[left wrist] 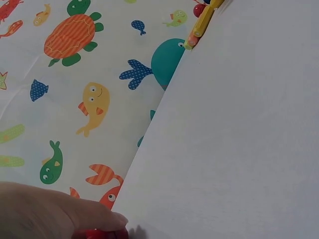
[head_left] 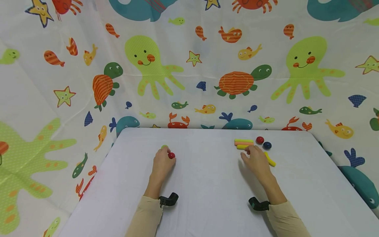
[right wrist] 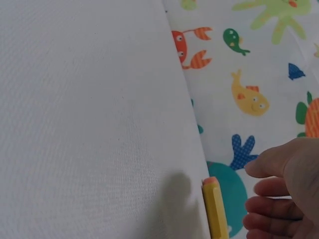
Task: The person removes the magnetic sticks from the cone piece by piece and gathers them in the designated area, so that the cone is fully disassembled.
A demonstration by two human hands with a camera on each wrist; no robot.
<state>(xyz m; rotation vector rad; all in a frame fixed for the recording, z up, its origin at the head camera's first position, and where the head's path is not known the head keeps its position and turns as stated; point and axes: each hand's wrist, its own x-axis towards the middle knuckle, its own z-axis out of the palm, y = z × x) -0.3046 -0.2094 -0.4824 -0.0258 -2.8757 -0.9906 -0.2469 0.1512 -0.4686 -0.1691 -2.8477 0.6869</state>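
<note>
On the left of the white table, my left hand (head_left: 163,162) pinches a small red ball (head_left: 171,155) between thumb and fingers. The same red ball (left wrist: 107,234) shows under a digit at the bottom of the left wrist view. Just beyond those fingertips is a green piece (head_left: 164,146), mostly hidden. My right hand (head_left: 257,162) hovers with loosely bent fingers and nothing in them, close to several yellow and orange sticks (head_left: 244,141). A bent yellow stick (head_left: 270,159) lies beside it, partly covered. One yellow stick (right wrist: 215,209) appears left of the right hand in the right wrist view.
Past the right hand lie another red ball (head_left: 260,140) and a dark blue ball (head_left: 267,145). The white table (head_left: 204,184) ends at a far edge, where a curtain (head_left: 189,79) printed with sea animals hangs. Each wrist wears a black camera.
</note>
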